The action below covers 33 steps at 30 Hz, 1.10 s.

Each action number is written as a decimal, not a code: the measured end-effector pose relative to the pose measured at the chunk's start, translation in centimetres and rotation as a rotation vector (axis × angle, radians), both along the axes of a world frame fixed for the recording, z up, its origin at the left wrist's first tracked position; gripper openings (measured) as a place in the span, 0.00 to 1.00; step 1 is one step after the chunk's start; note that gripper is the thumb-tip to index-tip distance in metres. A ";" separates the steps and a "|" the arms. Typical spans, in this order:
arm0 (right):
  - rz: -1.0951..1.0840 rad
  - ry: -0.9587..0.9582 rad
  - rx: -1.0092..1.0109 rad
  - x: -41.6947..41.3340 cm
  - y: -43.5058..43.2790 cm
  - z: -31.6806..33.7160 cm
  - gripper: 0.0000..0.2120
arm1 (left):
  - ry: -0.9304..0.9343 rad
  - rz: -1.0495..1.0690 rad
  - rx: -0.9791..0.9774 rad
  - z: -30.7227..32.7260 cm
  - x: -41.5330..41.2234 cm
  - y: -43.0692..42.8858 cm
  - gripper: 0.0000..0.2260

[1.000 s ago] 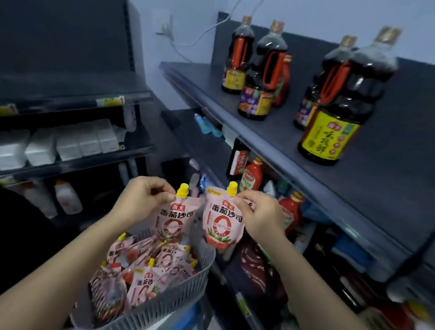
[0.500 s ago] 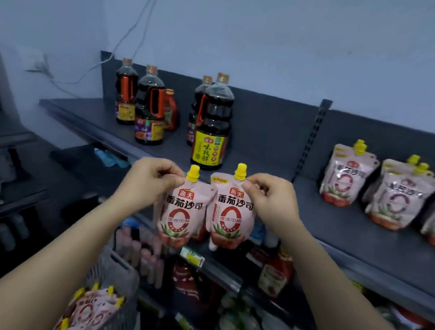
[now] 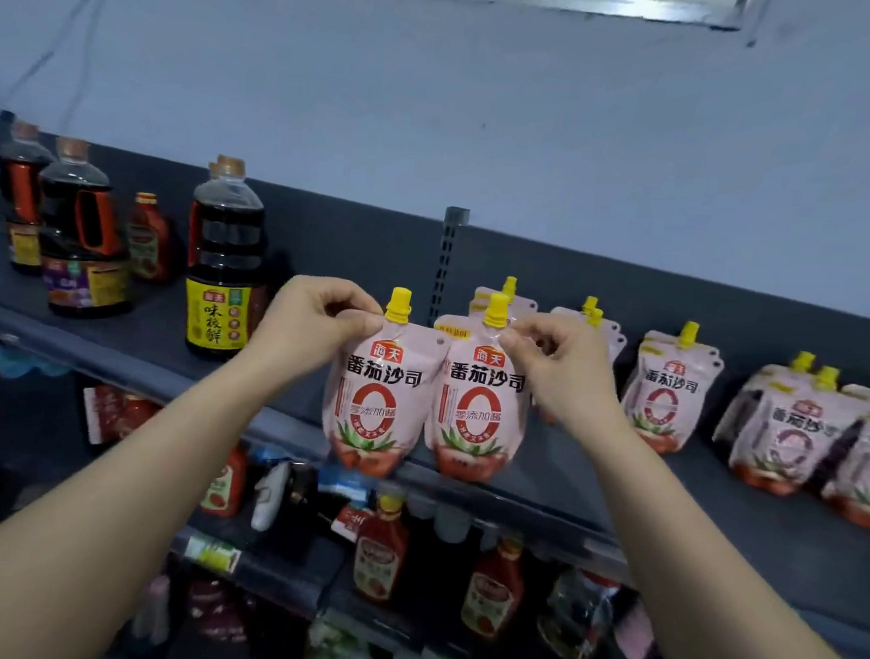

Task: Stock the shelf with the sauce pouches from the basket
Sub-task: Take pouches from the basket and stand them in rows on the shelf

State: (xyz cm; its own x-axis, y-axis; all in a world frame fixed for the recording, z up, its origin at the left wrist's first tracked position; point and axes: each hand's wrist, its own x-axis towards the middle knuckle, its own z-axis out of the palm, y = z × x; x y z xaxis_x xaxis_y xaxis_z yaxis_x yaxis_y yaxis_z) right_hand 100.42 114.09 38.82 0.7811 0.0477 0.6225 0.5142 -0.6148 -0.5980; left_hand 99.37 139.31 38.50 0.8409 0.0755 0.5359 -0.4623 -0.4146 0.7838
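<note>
Over top shelf (image 3: 128, 344) — two pouches held up.
L hand (image 3: 310, 320) pinches left pouch (image 3: 379, 397) by spout, R hand (image 3: 557, 361) pinches right pouch (image 3: 479, 409).

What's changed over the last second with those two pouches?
Left hand and right hand raised the left pouch and right pouch from over the basket, now out of view, up to the top shelf, by the stocked pouches. Each grip stayed pinched near the yellow spout; nothing let go.
</note>
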 end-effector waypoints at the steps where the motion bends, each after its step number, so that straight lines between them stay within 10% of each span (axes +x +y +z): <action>1: -0.014 -0.006 -0.012 0.3 -1.3 0.1 0.03 | 0.004 -0.004 -0.007 0.1 0.5 -1.3 0.11; 33: -0.257 0.133 0.104 11.4 -13.2 -4.2 0.05 | 0.224 -0.211 -0.133 -2.1 17.5 -11.8 0.08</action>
State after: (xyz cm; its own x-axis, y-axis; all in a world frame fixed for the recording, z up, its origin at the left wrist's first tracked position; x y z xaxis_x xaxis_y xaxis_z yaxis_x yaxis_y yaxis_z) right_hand 111.78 100.84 34.65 0.8341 -0.2207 0.5055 0.2629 -0.6467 -0.7160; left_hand 116.87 127.51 36.42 0.9413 -0.0565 0.3327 -0.3369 -0.2155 0.9165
